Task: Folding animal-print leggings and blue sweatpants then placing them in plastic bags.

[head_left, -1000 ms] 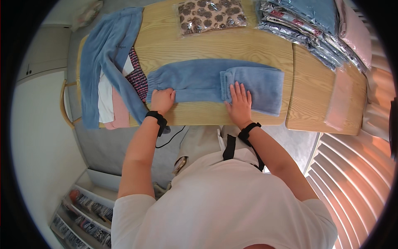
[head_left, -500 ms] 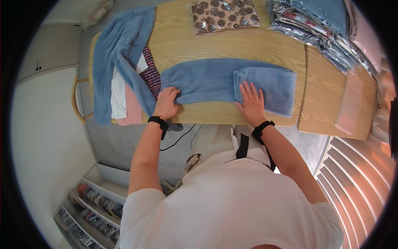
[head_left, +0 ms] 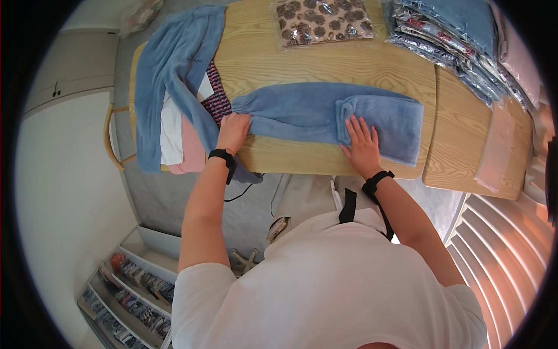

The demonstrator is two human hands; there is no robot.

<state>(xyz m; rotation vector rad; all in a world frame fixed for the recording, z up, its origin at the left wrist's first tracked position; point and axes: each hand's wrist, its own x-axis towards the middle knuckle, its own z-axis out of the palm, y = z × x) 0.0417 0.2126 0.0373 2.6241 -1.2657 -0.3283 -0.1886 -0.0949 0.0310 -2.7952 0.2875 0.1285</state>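
Note:
Blue plush trousers (head_left: 296, 110) lie across the wooden table, the right part folded into a thick rectangle and one leg stretched out to the left, ending in a gathered cuff. My left hand (head_left: 234, 132) is closed on the near corner of that cuff, its fingertips partly hidden. Flat on the left edge of the folded part rests my right hand (head_left: 364, 146), fingers spread. Just left of my left hand, a second blue plush garment (head_left: 154, 93) with small dark embroidery is draped over white cloth (head_left: 170, 134), pink cloth (head_left: 192, 148) and a dark patterned knit (head_left: 216, 96).
A bagged leopard-spotted garment (head_left: 325, 22) lies at the table's far side. Bagged clothes (head_left: 447, 35) are stacked at the far right, with a clear plastic bag (head_left: 496, 148) nearer. A chair (head_left: 107, 136) stands left; shelves (head_left: 131, 291) of packed goods stand lower left.
My left hand has closed on the cuff's near corner, and the leg's near edge there has drawn inward. My right hand stays on the fold. The whole view has shifted slightly.

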